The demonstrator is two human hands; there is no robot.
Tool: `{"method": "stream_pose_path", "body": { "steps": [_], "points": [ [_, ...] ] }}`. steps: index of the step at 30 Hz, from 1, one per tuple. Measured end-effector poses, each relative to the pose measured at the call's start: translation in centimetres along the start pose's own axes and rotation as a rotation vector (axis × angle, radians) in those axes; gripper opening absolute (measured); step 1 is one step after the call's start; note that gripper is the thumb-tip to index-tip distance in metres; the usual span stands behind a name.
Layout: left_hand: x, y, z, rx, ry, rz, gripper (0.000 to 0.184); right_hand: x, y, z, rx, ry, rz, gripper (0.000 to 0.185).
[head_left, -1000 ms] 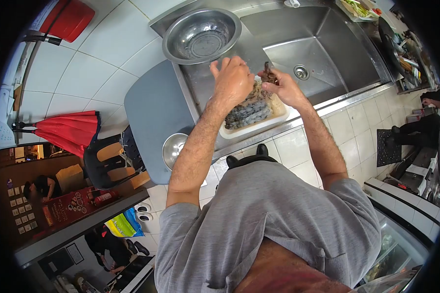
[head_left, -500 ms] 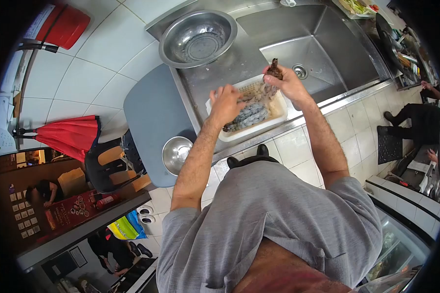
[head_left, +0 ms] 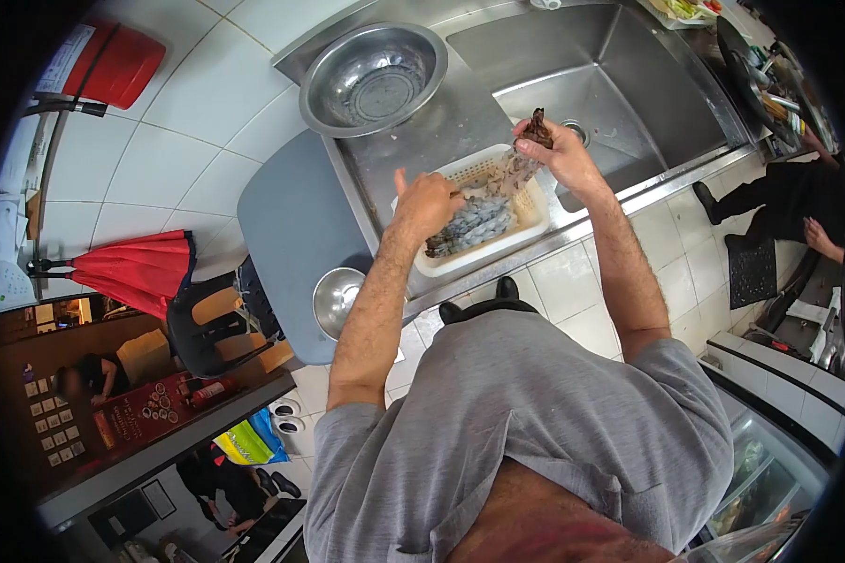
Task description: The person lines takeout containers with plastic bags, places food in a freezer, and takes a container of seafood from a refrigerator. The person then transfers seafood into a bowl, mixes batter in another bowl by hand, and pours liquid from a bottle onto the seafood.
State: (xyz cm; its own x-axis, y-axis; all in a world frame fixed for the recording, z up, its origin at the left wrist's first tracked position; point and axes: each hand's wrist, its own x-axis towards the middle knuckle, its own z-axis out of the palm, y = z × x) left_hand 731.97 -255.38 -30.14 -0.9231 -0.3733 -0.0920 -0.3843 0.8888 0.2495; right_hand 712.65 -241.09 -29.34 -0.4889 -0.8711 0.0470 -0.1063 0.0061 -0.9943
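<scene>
A white perforated plastic basket (head_left: pixel 538 202) sits on the steel counter and holds a pile of grey raw shrimp (head_left: pixel 474 225). Over its far right corner, my right hand (head_left: pixel 565 159) is closed round a bunch of shrimp (head_left: pixel 528 161); their dark tails stick up past my fingers and the pale bodies hang down. My left hand (head_left: pixel 424 204) is over the basket's left side, fingers curled in and thumb out. Something small and dark shows at its fingertips, but I cannot make it out.
A large steel bowl (head_left: pixel 374 80) stands behind the basket, left of the steel sink (head_left: pixel 620 94). A smaller metal bowl (head_left: pixel 338 300) rests on a grey surface (head_left: pixel 291 225) at left. Another person (head_left: pixel 789 206) stands at far right; more people appear lower left.
My left hand has shifted slightly left and down, its fingers now curled in. My right hand still grips the shrimp, slightly further right. The person at far right has moved closer.
</scene>
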Motion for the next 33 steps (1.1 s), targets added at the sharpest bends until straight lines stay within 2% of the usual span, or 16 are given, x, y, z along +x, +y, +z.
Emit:
{"method": "stream_pose_path", "body": {
  "steps": [11, 14, 16, 20, 26, 29, 31, 33],
  "points": [
    [0.9, 2.4, -3.8, 0.100, 0.066, 0.099, 0.024, -0.5, -3.9, -0.1, 0.005, -0.031, -0.149, 0.020],
    [0.1, 0.5, -3.5, 0.087, 0.059, 0.064, 0.022, -0.5, -4.0, -0.4, 0.001, -0.041, -0.148, 0.020],
    [-0.4, -1.1, -2.1, 0.121, -0.041, -0.078, 0.020, -0.5, -4.0, -0.5, -0.051, -0.033, -0.124, 0.018],
    [-1.6, -2.9, 0.0, 0.124, -0.067, -0.119, 0.020, -0.4, -3.9, -0.5, -0.072, -0.051, -0.118, 0.018],
    [-2.9, -3.7, 0.6, 0.120, 0.005, -0.108, 0.018, -0.1, -4.5, -0.1, -0.074, -0.090, -0.095, 0.020],
    [-3.6, -3.2, 0.2, 0.126, -0.045, -0.173, 0.025, 0.2, -4.8, 0.0, -0.073, -0.125, -0.106, 0.023],
    [-4.4, -3.0, 0.1, 0.136, 0.169, -0.132, 0.033, 0.2, -5.4, 0.2, -0.050, -0.149, -0.066, 0.025],
    [-4.9, -3.2, -0.7, 0.047, 0.224, -0.140, 0.035, 0.6, -5.8, 0.3, -0.070, -0.163, -0.057, 0.026]
  ]
}}
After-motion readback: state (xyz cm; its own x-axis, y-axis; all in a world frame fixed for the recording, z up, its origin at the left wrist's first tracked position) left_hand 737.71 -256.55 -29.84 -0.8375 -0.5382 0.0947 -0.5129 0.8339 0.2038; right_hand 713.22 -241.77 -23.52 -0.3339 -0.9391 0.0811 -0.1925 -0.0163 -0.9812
